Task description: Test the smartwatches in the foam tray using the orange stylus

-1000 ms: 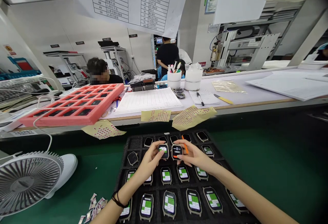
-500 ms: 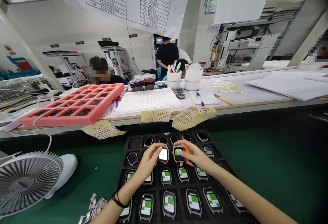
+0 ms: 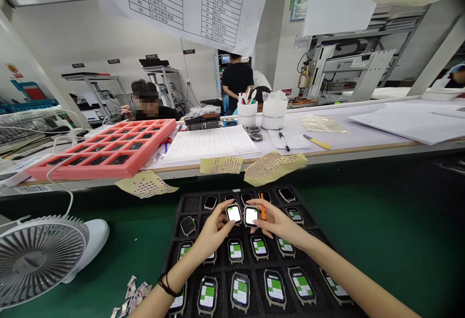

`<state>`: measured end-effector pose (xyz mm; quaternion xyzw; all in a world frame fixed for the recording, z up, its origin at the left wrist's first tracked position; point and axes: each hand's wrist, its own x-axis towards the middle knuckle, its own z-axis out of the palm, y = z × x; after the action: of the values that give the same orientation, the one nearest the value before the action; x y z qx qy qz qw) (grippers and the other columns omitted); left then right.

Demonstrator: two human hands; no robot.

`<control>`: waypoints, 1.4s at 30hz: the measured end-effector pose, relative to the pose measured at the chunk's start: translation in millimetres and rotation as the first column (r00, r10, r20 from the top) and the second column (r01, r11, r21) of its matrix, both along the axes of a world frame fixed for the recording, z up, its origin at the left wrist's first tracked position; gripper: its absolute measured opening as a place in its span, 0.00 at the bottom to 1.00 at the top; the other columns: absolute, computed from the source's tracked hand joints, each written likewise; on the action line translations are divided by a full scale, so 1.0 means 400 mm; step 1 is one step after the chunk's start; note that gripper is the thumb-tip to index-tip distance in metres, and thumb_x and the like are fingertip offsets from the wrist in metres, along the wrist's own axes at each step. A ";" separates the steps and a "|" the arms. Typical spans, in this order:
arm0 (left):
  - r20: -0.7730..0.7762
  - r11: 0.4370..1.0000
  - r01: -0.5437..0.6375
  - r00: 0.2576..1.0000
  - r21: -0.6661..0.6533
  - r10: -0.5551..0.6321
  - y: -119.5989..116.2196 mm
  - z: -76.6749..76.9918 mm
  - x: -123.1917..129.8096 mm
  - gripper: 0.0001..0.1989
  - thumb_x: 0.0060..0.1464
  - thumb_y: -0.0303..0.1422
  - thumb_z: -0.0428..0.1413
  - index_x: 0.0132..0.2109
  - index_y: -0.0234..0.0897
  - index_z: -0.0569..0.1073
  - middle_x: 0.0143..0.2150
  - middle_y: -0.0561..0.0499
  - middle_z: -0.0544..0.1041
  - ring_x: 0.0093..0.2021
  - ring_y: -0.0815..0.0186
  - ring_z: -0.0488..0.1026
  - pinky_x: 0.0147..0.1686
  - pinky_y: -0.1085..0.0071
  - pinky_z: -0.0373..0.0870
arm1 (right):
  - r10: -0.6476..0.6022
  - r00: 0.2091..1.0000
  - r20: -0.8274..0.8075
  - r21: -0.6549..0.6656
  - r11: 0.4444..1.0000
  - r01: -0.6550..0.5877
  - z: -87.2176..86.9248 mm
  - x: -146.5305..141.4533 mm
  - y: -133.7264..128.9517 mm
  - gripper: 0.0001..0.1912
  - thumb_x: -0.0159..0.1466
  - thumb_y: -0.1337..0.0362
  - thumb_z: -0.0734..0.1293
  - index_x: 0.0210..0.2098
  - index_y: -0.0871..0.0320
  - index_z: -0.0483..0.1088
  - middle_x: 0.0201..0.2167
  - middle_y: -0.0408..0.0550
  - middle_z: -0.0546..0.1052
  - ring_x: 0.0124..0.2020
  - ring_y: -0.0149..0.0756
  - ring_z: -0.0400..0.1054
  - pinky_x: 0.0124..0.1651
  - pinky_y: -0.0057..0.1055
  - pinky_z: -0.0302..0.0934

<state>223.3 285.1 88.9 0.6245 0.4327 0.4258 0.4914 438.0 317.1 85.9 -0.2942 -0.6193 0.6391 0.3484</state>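
Two smartwatch screens [image 3: 234,214] glow white, others [image 3: 240,291] show green blocks.

Electronics assembly workshop: rows of smartwatches [image 3: 240,291] in a black foam tray [image 3: 191,205] on a green-matted bench [image 3: 381,230]; pink foam tray [image 3: 109,163] on the far bench, left; automated gantry machine [image 3: 348,61] beyond, right.

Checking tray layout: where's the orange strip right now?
In the head view, the orange strip is over the far part of the black foam tray, just right of the lit smartwatch at the right hand.
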 end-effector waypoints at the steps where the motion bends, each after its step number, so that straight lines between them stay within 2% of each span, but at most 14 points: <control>1: 0.000 1.000 0.000 1.000 0.005 0.000 0.000 -0.001 0.001 0.28 0.55 0.39 0.56 0.59 0.37 0.61 0.45 0.44 0.72 0.32 0.68 0.66 0.27 0.74 0.61 | 0.001 1.000 -0.005 0.004 1.000 -0.001 -0.003 0.000 0.001 0.27 0.58 0.55 0.71 0.53 0.52 0.60 0.44 0.51 0.69 0.34 0.37 0.73 0.19 0.23 0.53; 3: 0.001 1.000 -0.018 1.000 0.013 0.018 0.001 -0.001 0.002 0.27 0.54 0.39 0.57 0.58 0.36 0.62 0.44 0.44 0.72 0.32 0.68 0.67 0.27 0.74 0.61 | -0.003 1.000 -0.008 0.011 1.000 0.003 -0.007 0.000 0.002 0.28 0.57 0.55 0.72 0.52 0.52 0.60 0.44 0.51 0.69 0.33 0.37 0.73 0.18 0.23 0.53; 5: 0.003 0.999 -0.053 0.999 0.009 0.053 0.001 0.004 0.002 0.24 0.54 0.41 0.57 0.55 0.36 0.65 0.44 0.45 0.73 0.28 0.70 0.65 0.25 0.74 0.60 | -0.023 1.000 0.002 0.012 1.000 0.023 -0.007 -0.001 0.001 0.27 0.56 0.54 0.72 0.52 0.53 0.61 0.42 0.50 0.70 0.30 0.35 0.72 0.18 0.23 0.53; 11: -0.014 0.992 -0.126 0.992 0.013 0.126 -0.002 0.025 0.003 0.18 0.55 0.45 0.54 0.45 0.36 0.72 0.37 0.49 0.73 0.22 0.74 0.59 0.21 0.75 0.56 | -0.094 0.995 0.020 0.001 0.996 0.094 0.001 -0.003 -0.003 0.23 0.60 0.48 0.67 0.47 0.55 0.65 0.30 0.41 0.66 0.23 0.32 0.71 0.17 0.23 0.50; 14: -0.029 0.989 -0.148 0.988 0.027 0.149 -0.001 0.023 0.004 0.16 0.55 0.45 0.54 0.40 0.35 0.74 0.34 0.50 0.73 0.22 0.73 0.60 0.20 0.76 0.55 | -0.122 0.992 0.016 -0.008 0.993 0.122 0.005 -0.007 -0.003 0.21 0.59 0.47 0.67 0.44 0.54 0.67 0.25 0.39 0.64 0.20 0.29 0.67 0.16 0.23 0.50; 17: -0.041 0.988 -0.148 0.988 0.053 0.150 0.003 0.014 0.002 0.16 0.54 0.44 0.56 0.36 0.35 0.73 0.33 0.49 0.73 0.26 0.70 0.65 0.22 0.76 0.58 | -0.137 0.990 0.019 -0.022 0.990 0.137 0.009 -0.010 -0.003 0.19 0.57 0.47 0.69 0.40 0.53 0.69 0.23 0.37 0.62 0.19 0.29 0.63 0.17 0.25 0.54; 22: -0.048 0.995 -0.097 0.994 0.036 0.099 0.003 0.008 0.000 0.16 0.54 0.43 0.56 0.42 0.35 0.72 0.37 0.48 0.74 0.27 0.70 0.67 0.25 0.74 0.61 | -0.114 0.993 0.029 -0.036 0.993 0.115 0.010 -0.010 -0.003 0.18 0.55 0.49 0.71 0.39 0.53 0.69 0.24 0.38 0.62 0.21 0.30 0.62 0.20 0.26 0.60; 26: -0.027 0.999 -0.034 0.999 0.042 0.035 -0.002 0.011 0.000 0.18 0.52 0.38 0.58 0.49 0.36 0.68 0.46 0.45 0.73 0.37 0.65 0.71 0.30 0.73 0.64 | -0.048 0.999 0.009 -0.023 0.999 0.048 0.000 -0.002 0.000 0.20 0.55 0.54 0.72 0.44 0.53 0.67 0.28 0.40 0.67 0.25 0.31 0.66 0.28 0.30 0.66; 30: -0.068 0.998 -0.038 0.997 0.042 0.041 -0.003 0.014 0.001 0.21 0.49 0.35 0.60 0.50 0.37 0.67 0.44 0.46 0.73 0.36 0.65 0.71 0.27 0.75 0.63 | -0.023 1.000 -0.014 0.005 1.000 0.023 -0.006 -0.001 0.003 0.23 0.53 0.58 0.75 0.45 0.54 0.67 0.32 0.42 0.70 0.29 0.32 0.67 0.34 0.33 0.68; 35: -0.016 0.997 -0.078 0.997 -0.005 0.078 0.003 0.007 0.000 0.19 0.49 0.40 0.61 0.46 0.37 0.68 0.38 0.48 0.72 0.36 0.64 0.71 0.29 0.73 0.67 | -0.046 0.999 -0.013 -0.001 0.999 0.046 -0.010 -0.011 0.004 0.22 0.51 0.57 0.76 0.43 0.54 0.68 0.28 0.40 0.68 0.28 0.32 0.65 0.30 0.31 0.67; 42: -0.030 0.989 -0.141 0.989 0.047 0.143 0.006 0.010 -0.001 0.16 0.54 0.45 0.56 0.37 0.35 0.72 0.35 0.48 0.73 0.36 0.63 0.70 0.32 0.71 0.67 | -0.169 0.985 0.038 -0.091 0.981 0.172 0.011 -0.018 -0.006 0.19 0.53 0.48 0.72 0.35 0.54 0.71 0.22 0.37 0.60 0.20 0.27 0.57 0.18 0.24 0.57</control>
<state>222.9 287.5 92.8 0.6100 0.4745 0.4589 0.4384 430.8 314.8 90.4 -0.3719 -0.5662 0.6309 0.3784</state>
